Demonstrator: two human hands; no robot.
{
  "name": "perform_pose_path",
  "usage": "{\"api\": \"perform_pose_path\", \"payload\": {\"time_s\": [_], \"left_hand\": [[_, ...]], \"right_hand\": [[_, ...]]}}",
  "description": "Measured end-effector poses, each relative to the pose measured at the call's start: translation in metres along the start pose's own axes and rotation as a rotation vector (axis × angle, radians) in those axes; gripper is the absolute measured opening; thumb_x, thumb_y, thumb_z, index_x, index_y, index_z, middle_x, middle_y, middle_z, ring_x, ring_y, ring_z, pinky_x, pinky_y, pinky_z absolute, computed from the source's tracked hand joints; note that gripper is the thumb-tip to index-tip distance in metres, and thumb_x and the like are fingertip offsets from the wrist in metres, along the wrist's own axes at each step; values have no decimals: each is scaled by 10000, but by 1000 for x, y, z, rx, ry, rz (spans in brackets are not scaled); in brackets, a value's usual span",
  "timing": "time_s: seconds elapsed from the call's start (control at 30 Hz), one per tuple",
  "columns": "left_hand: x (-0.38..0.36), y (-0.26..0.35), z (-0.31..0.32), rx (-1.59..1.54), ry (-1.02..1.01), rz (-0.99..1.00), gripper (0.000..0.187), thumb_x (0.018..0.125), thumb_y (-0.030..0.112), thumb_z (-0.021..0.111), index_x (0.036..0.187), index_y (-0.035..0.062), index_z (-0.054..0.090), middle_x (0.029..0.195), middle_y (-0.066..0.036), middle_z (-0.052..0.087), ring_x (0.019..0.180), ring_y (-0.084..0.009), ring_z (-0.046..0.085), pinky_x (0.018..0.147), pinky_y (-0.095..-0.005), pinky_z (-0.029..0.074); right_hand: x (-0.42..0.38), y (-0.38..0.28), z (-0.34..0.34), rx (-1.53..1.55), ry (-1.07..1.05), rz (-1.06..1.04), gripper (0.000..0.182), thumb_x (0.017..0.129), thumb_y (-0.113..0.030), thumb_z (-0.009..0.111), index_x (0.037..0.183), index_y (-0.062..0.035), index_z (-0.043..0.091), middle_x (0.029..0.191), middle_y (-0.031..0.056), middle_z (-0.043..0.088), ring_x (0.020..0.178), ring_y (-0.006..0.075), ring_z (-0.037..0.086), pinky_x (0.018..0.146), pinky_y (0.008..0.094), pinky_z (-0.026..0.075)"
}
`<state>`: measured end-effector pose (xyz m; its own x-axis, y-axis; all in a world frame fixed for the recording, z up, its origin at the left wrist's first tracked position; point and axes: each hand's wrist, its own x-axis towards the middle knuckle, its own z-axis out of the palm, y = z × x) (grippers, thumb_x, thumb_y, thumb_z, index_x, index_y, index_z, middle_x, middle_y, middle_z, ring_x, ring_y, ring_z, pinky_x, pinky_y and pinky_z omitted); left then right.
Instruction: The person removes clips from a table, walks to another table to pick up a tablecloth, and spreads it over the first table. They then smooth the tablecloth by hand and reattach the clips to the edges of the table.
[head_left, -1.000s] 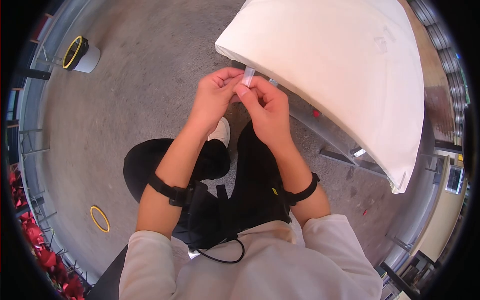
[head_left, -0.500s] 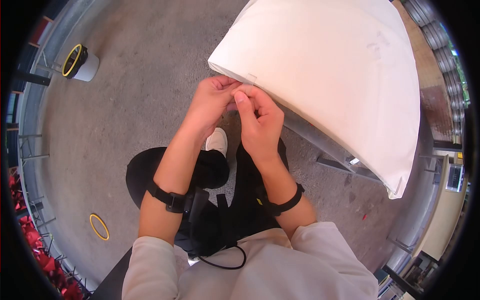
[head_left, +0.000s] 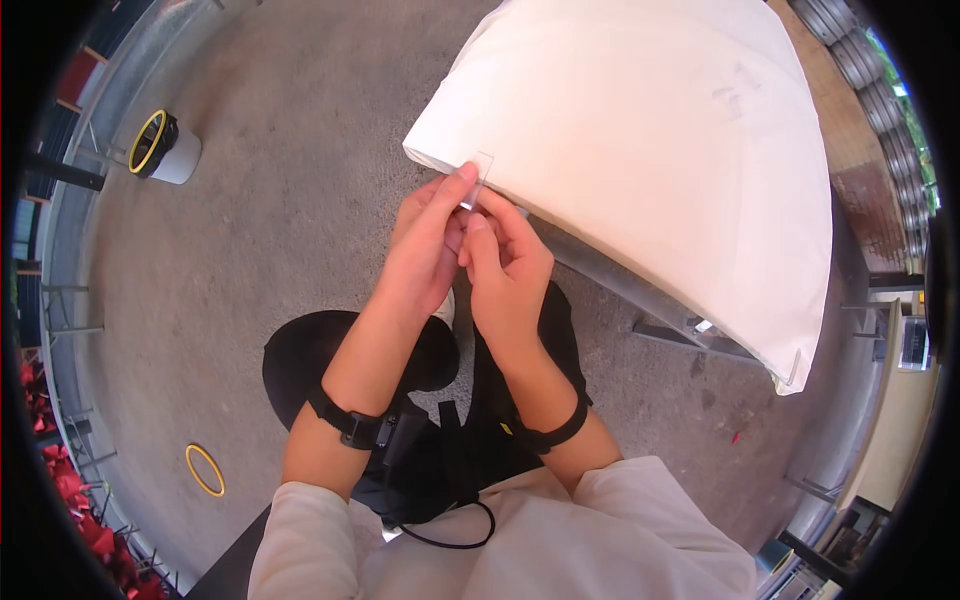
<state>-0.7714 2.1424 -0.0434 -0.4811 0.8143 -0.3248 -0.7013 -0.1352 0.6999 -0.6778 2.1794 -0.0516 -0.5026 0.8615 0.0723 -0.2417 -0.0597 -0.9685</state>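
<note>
A clear plastic tablecloth clip (head_left: 481, 176) lies at the edge of the white tablecloth (head_left: 640, 170), near the table's left corner. My left hand (head_left: 425, 235) pinches it, with the thumb pressed on its front face and the other fingers behind. Just below the clip's lower end, my right hand (head_left: 512, 275) is closed, thumb and forefinger close together and touching the left fingers. Whatever sits between those right fingertips is hidden. Another clear clip (head_left: 797, 366) is on the cloth at the far right corner.
A bin (head_left: 176, 153) with a black liner and yellow rim stands on the concrete floor at left. A yellow ring (head_left: 205, 470) lies lower left. Metal table legs (head_left: 690, 343) show under the cloth. Stacked metal kegs (head_left: 880, 105) line the right edge.
Both hands have drawn slightly down, toward my body. The left thumb now lies on the clip's face, and more of the clip shows, tilted, above the fingers.
</note>
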Motion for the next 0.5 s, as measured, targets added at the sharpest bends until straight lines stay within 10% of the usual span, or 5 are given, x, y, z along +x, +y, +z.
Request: {"api": "perform_pose_path", "payload": {"time_s": [0.5], "left_hand": [[-1,12,65,-377,220,-53,512,1007,321,523,1390,17,373,1357,-93,495,1255,-217,486,1069,-383,396]], "right_hand": [[-32,62,-74,-127,252,289,129,974,-83,499,922,-11,594,621,-18,463,521,51,405,466,210,287]]}}
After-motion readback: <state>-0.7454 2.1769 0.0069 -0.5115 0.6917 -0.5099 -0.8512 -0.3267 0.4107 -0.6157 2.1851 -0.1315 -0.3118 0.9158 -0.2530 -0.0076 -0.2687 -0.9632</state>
